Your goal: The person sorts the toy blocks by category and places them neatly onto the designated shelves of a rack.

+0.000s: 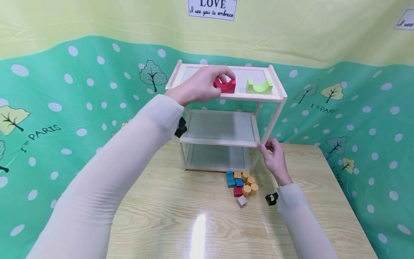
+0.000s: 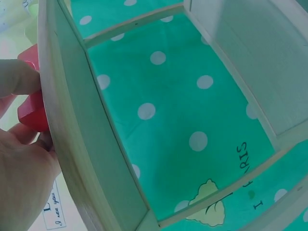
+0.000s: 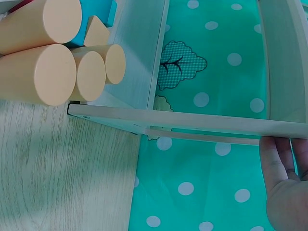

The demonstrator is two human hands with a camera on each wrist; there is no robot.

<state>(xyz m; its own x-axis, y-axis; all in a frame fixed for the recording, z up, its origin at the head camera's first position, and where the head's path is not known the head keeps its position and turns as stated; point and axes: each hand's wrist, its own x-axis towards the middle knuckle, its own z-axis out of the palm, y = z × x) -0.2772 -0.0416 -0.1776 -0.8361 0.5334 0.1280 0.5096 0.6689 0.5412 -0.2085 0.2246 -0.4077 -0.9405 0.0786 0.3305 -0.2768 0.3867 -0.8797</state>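
Note:
On the top board of a pale wooden three-tier shelf (image 1: 220, 142), my left hand (image 1: 204, 85) grips a red block (image 1: 229, 87) with a curved hollow in its top. The block sits close to the board's front edge; the hand covers its left part. To its right stands a light green block (image 1: 259, 88) of the same hollowed shape. Lower down, my right hand (image 1: 275, 160) holds the shelf's right front post around the middle board's height. The right wrist view shows its fingertips against that post (image 3: 202, 120).
Before the shelf's right front foot, toy blocks lie clustered on the wooden table (image 1: 155, 216): several tan cylinders (image 1: 247, 190), blue blocks (image 1: 230, 179), a red block (image 1: 237, 191) and a pale cube (image 1: 241, 201). A patterned green and yellow curtain (image 1: 97, 90) hangs behind the shelf.

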